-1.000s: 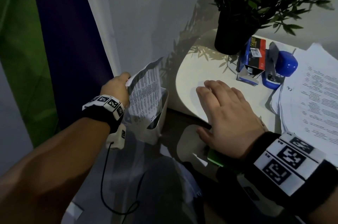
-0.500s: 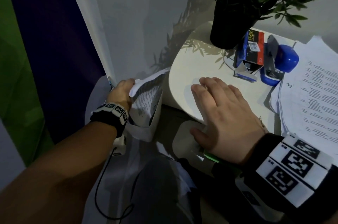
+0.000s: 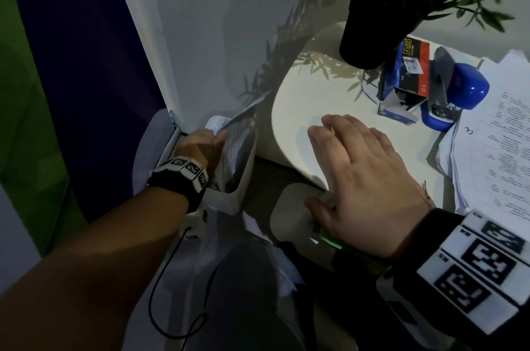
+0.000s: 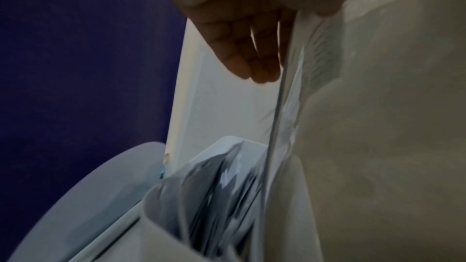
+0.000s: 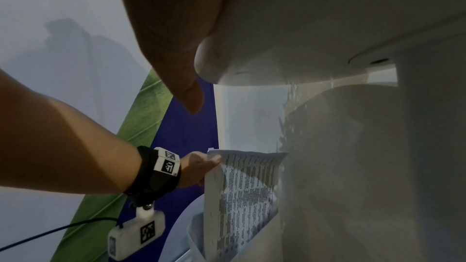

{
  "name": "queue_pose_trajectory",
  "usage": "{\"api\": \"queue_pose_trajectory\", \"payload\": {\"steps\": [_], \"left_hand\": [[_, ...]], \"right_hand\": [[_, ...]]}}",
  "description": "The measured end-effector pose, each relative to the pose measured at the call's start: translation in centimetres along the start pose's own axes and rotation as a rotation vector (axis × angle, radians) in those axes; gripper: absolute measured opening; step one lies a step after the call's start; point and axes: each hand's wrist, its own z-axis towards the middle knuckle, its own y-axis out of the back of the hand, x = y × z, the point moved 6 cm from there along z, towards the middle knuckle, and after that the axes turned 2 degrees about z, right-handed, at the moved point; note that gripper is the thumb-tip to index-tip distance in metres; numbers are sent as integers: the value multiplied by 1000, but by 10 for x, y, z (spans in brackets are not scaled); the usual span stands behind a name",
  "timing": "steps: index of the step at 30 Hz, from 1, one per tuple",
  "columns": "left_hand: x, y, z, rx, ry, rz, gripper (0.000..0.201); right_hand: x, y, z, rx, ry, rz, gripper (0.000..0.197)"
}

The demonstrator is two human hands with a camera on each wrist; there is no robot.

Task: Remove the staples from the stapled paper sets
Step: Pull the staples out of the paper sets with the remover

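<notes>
Head view: my left hand (image 3: 200,147) has carried the printed sheet (image 3: 239,138) down into the white bin (image 3: 243,187) beside the round table (image 3: 292,109). Thumb and fingers pinch the sheet's top corner; the right-wrist view shows that pinch plainly. Lower half of the sheet sits inside the bin among other loose pages, upper half sticks up above the rim. Not let go yet.

Against a second ago: the sheet was held up above the bin, barely entering it; half a second ago it was partway in. Now it is deeper and the hand is level with the rim. I read this as filing a finished set, so one set looks done with.

My right hand (image 3: 364,178) lies flat on the table edge, fingers spread and relaxed, holding nothing, much as it was in both earlier frames.

Paper stack (image 3: 496,150) lies at the table's right, near the blue stapler (image 3: 456,98) and staple box (image 3: 410,69). Probably next: release, reach for the stack.
</notes>
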Motion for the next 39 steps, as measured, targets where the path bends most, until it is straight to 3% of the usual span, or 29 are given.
{"api": "queue_pose_trajectory", "payload": {"steps": [3,5,13,15,17,20,22,24,29,32,36,39], "left_hand": [[-14,14,0,-186,-117,-242,34],[-14,14,2,-193,-173,-257,44],[12,-43,-3,258,-189,468,30],[17,-58,-6,329,-171,496,31],[14,-67,-7,362,-104,349,35],[5,-59,-5,156,3,-28,41],[-2,-50,-7,15,-40,-61,32],[-8,-49,-5,0,-126,-6,17],[8,-82,-3,379,-64,379,38],[24,-107,-11,596,-74,478,43],[59,-155,-8,691,-90,613,64],[31,-123,-38,704,-116,573,64]], "right_hand": [[-1,-1,0,15,-4,-3,85],[0,0,0,17,-9,0,85],[0,0,0,14,-1,-6,85],[1,0,0,4,-7,-1,84],[1,0,0,0,-11,1,83],[0,0,0,0,-10,2,83],[0,1,0,-3,-13,2,83],[0,1,0,-4,-12,4,83],[0,0,0,3,-1,-17,84],[0,0,0,20,-6,-15,84],[-1,-1,0,45,-19,-21,85],[-1,0,1,51,-14,-11,85]]}}
